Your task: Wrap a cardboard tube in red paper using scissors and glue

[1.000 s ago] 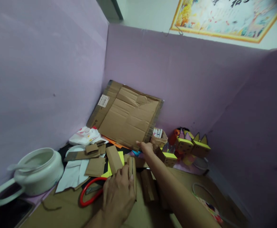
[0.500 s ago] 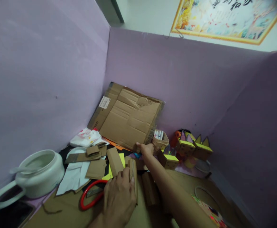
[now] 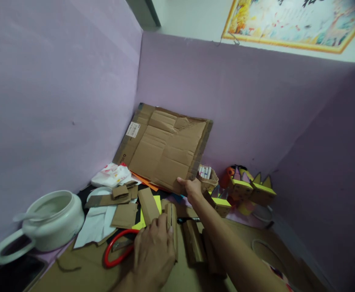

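The right forearm is slanting from the near right toward the middle, and the right hand (image 3: 192, 190) is pinching the near right corner of the large cardboard sheet (image 3: 168, 150), its thumb lying flat on the front and the other fingers mostly out of sight. The left hand (image 3: 155, 249) is resting palm down nearer, its fingers curling beside a narrow folded cardboard piece (image 3: 172, 231) and its thumb touching it; whether that hand is gripping the piece, I cannot tell. The sheet is standing tilted at the far side, below smooth purple walls (image 3: 241, 93) that are meeting in a corner, while a bright, yellow-bordered picture (image 3: 299, 26) is hanging above at the far right. Brown board is covering the near part of the work surface (image 3: 86, 280). A red looped handle (image 3: 107, 253) is lying just left of the left hand, and a glossy, rounded white pot (image 3: 56, 227) is standing farther left. The sheet is showing creased, matte brown panels, a white label and shiny tape along its edges. To its right, a crinkled brown container (image 3: 209, 182) is holding white sticks, and boxes with pointed tops (image 3: 261, 192) are clustering beyond.
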Tool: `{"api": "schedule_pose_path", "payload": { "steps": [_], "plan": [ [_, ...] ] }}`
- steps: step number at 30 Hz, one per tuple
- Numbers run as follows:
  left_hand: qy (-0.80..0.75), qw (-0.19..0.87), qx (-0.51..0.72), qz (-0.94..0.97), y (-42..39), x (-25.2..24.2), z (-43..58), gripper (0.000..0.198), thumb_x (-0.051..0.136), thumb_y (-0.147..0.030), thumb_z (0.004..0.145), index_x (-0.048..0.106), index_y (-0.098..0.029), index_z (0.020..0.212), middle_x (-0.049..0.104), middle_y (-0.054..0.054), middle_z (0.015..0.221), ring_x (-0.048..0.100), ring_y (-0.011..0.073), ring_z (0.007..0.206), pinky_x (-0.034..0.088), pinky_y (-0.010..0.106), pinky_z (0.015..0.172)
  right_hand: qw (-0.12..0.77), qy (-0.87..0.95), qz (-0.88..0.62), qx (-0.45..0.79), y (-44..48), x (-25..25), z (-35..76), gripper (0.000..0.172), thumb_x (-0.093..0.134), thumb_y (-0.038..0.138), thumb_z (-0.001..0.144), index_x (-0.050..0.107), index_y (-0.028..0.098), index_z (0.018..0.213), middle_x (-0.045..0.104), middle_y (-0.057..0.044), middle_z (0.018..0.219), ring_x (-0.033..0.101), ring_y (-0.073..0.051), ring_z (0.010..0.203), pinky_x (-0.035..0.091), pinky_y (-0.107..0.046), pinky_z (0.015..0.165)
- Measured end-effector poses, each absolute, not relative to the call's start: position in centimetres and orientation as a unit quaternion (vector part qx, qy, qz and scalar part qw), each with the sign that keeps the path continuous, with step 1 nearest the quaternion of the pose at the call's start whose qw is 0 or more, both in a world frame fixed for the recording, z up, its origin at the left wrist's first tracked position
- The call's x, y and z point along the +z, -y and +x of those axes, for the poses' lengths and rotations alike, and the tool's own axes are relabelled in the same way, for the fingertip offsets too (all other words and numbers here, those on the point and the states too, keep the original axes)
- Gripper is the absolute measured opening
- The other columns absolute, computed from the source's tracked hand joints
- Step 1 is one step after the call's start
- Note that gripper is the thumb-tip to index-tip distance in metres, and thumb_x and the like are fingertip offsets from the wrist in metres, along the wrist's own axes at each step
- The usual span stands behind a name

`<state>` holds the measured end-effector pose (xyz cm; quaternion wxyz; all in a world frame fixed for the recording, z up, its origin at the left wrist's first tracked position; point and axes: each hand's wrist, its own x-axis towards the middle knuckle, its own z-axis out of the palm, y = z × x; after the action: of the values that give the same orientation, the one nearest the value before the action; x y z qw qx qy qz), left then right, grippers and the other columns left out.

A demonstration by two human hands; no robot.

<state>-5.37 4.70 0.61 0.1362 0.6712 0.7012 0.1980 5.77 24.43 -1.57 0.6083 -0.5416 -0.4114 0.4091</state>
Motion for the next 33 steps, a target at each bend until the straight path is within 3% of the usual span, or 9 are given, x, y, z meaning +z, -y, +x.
{"api": "schedule_pose_path", "payload": {
  "steps": [9,14,20,26,30,33],
  "plan": [
    [-0.712,0.129,0.194,0.662,-5.0,0.8,-5.5,0.031,0.034,-0.021,0.092,0.054,-0.021,0.117,0.068,0.008,0.104,0.064,0.0255,0.096,0.045,0.041,0.083,0.669,0.397,-0.463,0.424,-24.9,0.0,5.5,0.037,0.073,0.009,0.052,0.068,0.013,0.088,0.076,-0.007,0.081,0.070,-0.024,0.082,0.057,-0.035,0.077],
    [-0.741,0.121,0.198,0.631,-6.1,1.5,-7.0,0.031,0.040,-0.025,0.090,0.054,-0.022,0.117,0.070,0.006,0.100,0.067,0.0267,0.088,0.046,0.038,0.074,0.686,0.398,-0.437,0.423,-25.9,2.7,6.3,0.037,0.074,0.010,0.053,0.067,0.015,0.089,0.075,-0.005,0.084,0.069,-0.022,0.083,0.057,-0.033,0.075],
    [-0.796,0.042,0.208,0.567,-9.3,3.7,-10.9,0.029,0.038,-0.027,0.088,0.060,-0.024,0.107,0.072,0.005,0.100,0.067,0.0249,0.089,0.045,0.032,0.067,0.685,0.395,-0.435,0.431,-26.4,3.7,6.6,0.033,0.072,0.006,0.051,0.067,0.013,0.083,0.074,-0.005,0.076,0.069,-0.022,0.076,0.057,-0.034,0.071],
    [-0.765,-0.005,0.145,0.628,-14.0,5.5,-12.5,0.029,0.040,-0.021,0.082,0.064,-0.020,0.098,0.071,0.011,0.096,0.065,0.0302,0.092,0.044,0.035,0.070,0.681,0.400,-0.439,0.427,-27.1,5.5,7.3,0.026,0.073,0.004,0.051,0.067,0.014,0.075,0.073,-0.003,0.072,0.068,-0.020,0.074,0.056,-0.032,0.070],
    [-0.734,0.000,0.080,0.675,-16.4,5.5,-11.7,0.025,0.048,-0.016,0.080,0.066,-0.018,0.098,0.071,0.011,0.096,0.066,0.0292,0.092,0.046,0.035,0.073,0.684,0.402,-0.437,0.424,-27.7,6.9,8.0,0.026,0.073,0.002,0.051,0.066,0.013,0.074,0.073,-0.003,0.074,0.067,-0.019,0.075,0.055,-0.032,0.071],
    [-0.710,-0.002,0.043,0.703,-17.9,5.0,-11.0,0.021,0.053,-0.024,0.087,0.064,-0.016,0.104,0.068,0.009,0.101,0.063,0.0247,0.095,0.049,0.039,0.080,0.683,0.404,-0.433,0.428,-28.0,7.7,8.3,0.028,0.072,0.001,0.051,0.066,0.013,0.075,0.072,-0.003,0.074,0.067,-0.019,0.074,0.055,-0.033,0.071]
  ]
}}
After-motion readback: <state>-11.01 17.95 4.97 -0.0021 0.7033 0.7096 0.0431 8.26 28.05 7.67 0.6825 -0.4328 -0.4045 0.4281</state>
